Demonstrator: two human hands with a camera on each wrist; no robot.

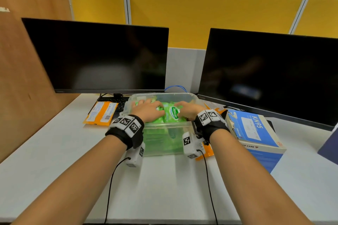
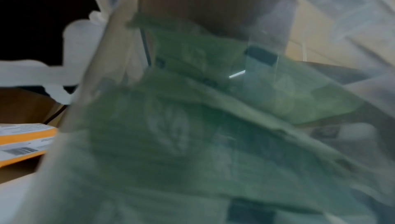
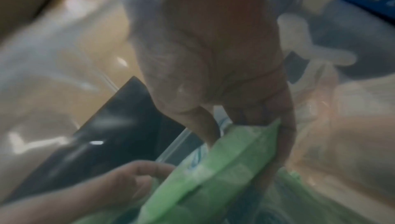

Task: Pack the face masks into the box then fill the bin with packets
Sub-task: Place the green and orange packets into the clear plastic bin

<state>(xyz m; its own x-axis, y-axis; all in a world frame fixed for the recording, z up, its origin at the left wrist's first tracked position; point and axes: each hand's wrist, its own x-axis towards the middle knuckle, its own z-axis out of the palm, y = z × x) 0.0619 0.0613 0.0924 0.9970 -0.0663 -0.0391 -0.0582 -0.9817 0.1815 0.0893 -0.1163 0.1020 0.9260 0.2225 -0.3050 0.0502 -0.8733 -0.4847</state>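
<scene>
You are pinching a green packet (image 1: 173, 113) with your right hand (image 1: 186, 110) inside the bin (image 1: 164, 126); your left hand (image 1: 149, 108) is pressing flat. Keep seating packets level.

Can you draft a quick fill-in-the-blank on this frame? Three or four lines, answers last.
1. Both hands press down on ____ packets inside the clear bin.
2. The blue box to the right of the bin is printed ____.
3. The packet lying on the desk left of the bin is ____ and white.
4. Behind the bin stand ____ dark monitors.

Answers: green; KN95; orange; two
</scene>
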